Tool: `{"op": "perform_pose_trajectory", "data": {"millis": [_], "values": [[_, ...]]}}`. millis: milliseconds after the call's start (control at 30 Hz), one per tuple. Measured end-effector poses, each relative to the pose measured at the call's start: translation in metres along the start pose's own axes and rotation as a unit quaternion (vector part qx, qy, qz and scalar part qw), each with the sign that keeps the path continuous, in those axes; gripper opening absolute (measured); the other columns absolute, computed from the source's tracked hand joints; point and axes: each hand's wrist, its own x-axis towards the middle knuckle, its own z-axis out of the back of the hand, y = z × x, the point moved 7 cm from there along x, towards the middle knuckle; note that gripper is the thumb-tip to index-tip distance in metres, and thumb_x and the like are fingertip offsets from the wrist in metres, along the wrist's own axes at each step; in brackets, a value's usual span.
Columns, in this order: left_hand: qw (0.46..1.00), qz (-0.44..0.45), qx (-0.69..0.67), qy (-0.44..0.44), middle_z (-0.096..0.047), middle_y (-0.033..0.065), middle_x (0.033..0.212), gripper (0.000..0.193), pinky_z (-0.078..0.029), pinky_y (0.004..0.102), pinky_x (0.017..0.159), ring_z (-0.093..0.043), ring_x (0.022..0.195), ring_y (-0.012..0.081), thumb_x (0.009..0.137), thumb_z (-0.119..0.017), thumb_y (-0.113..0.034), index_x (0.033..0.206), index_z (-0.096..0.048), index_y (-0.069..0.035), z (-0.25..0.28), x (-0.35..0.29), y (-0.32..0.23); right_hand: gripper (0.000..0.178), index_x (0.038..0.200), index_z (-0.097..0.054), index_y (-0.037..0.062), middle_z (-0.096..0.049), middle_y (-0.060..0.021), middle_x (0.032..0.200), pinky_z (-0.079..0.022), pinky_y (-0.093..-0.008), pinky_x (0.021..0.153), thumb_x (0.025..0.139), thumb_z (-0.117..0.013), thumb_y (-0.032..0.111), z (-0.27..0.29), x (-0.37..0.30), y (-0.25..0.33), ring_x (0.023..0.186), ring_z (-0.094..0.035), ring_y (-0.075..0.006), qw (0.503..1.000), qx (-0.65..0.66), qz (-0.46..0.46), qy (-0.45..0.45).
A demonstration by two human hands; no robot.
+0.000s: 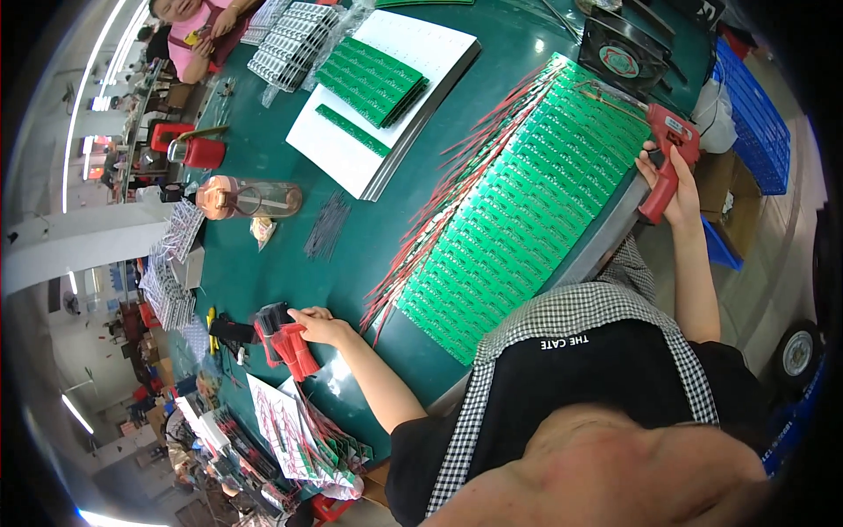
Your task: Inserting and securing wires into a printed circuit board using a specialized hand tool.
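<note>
My right hand [683, 195] is wrapped round the handle of a red soldering gun [674, 132], whose tip points left over the far end of the green circuit board panels [518, 228]. These panels lie side by side in a long slanting sheet, and many red wires [465, 171] stick out along their left edge. On the left, my left hand [321, 327] has its fingers closed at a bundle of red wires [294, 351]. Dark wires [274, 314] lie just beyond that bundle. Its fingertips are partly hidden among the wires.
A black fan [622, 54] stands behind the panels. White boards [338, 162] carry more green panels [371, 79]. Black wires or sticks [328, 227] and a bottle [255, 197] lie on the green table. Wired boards [303, 435] sit near left; another person [198, 35] sits across.
</note>
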Motion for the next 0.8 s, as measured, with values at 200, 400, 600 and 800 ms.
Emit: {"op": "perform_pose_trajectory", "data": {"millis": [200, 400, 600, 800], "values": [[1.0, -0.003, -0.001, -0.005, -0.028, -0.0012, 0.045, 0.044, -0.018, 0.0224, 0.034, -0.025, 0.035, 0.008, 0.088, -0.046, -0.029, 0.052, -0.029, -0.01, 0.0024, 0.002, -0.0014, 0.037, 0.12, -0.036, -0.0008, -0.052, -0.014, 0.103, -0.039, -0.0371, 0.092, 0.089, -0.042, 0.02, -0.003, -0.0005, -0.0016, 0.094, -0.052, -0.0222, 1.0, 0.002, -0.008, 0.004], [1.0, -0.004, -0.007, -0.004, -0.029, -0.0009, 0.045, 0.043, -0.018, 0.0222, 0.034, -0.026, 0.035, 0.008, 0.088, -0.046, -0.029, 0.053, -0.03, -0.01, 0.0019, 0.0047, 0.0006, 0.035, 0.118, -0.039, -0.0011, -0.053, -0.0141, 0.102, -0.039, -0.0373, 0.091, 0.09, -0.042, 0.02, -0.0022, 0.0022, -0.0015, 0.094, -0.053, -0.0221, 1.0, 0.003, -0.009, 0.007], [1.0, -0.003, -0.013, -0.006, -0.03, -0.001, 0.045, 0.042, -0.017, 0.0218, 0.033, -0.025, 0.035, 0.0076, 0.088, -0.047, -0.028, 0.054, -0.031, -0.009, 0.0, 0.0024, -0.0006, 0.035, 0.117, -0.039, -0.001, -0.053, -0.014, 0.102, -0.04, -0.0372, 0.091, 0.09, -0.042, 0.02, -0.0012, 0.0025, -0.0007, 0.094, -0.053, -0.0219, 1.0, 0.01, -0.011, 0.001], [1.0, -0.004, -0.018, -0.005, -0.029, -0.0017, 0.044, 0.042, -0.017, 0.022, 0.032, -0.024, 0.034, 0.0072, 0.088, -0.048, -0.029, 0.054, -0.033, -0.009, 0.0023, 0.0065, 0.003, 0.036, 0.118, -0.038, -0.0006, -0.052, -0.0125, 0.105, -0.039, -0.0364, 0.093, 0.089, -0.042, 0.022, -0.0031, 0.0029, -0.0018, 0.097, -0.052, -0.022, 1.0, 0.007, -0.015, 0.021]]}}
